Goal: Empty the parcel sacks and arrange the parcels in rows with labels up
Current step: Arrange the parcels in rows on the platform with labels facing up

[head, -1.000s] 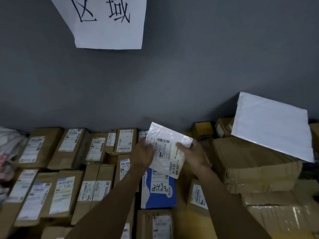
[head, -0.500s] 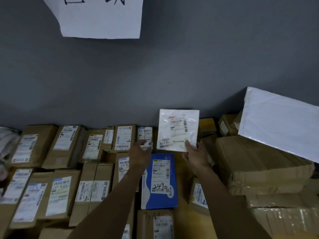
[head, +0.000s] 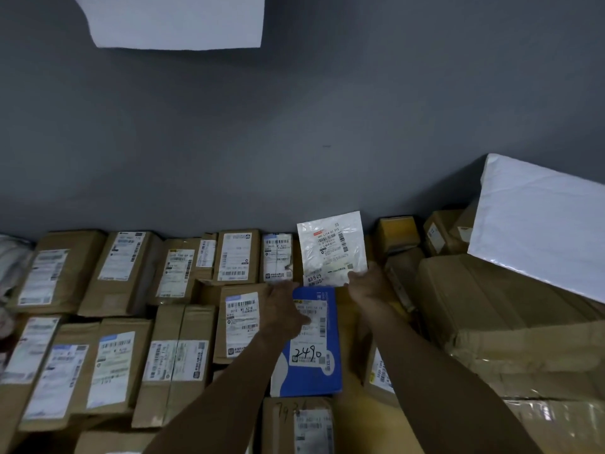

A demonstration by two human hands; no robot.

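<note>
Grey wall point(head: 327, 142), boxes point(head: 121, 267) in rows.
Right hand point(head: 368, 290) pinches white bag point(head: 330, 247) corner; left hand point(head: 283, 306) over blue box point(head: 311, 371), grip unclear.

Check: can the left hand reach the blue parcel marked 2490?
Probably yes: the left hand hangs right over the top edge of the blue parcel, seemingly empty, with nothing lying on that parcel.

Single view: head-worn, wide-angle. Faces forward and down across parcel rows point(head: 176, 352) toward grey wall point(head: 327, 132) at 12 o'clock. Close range: left hand point(head: 282, 306) and right hand point(head: 367, 290) extend from 6 o'clock to frame centre.
</note>
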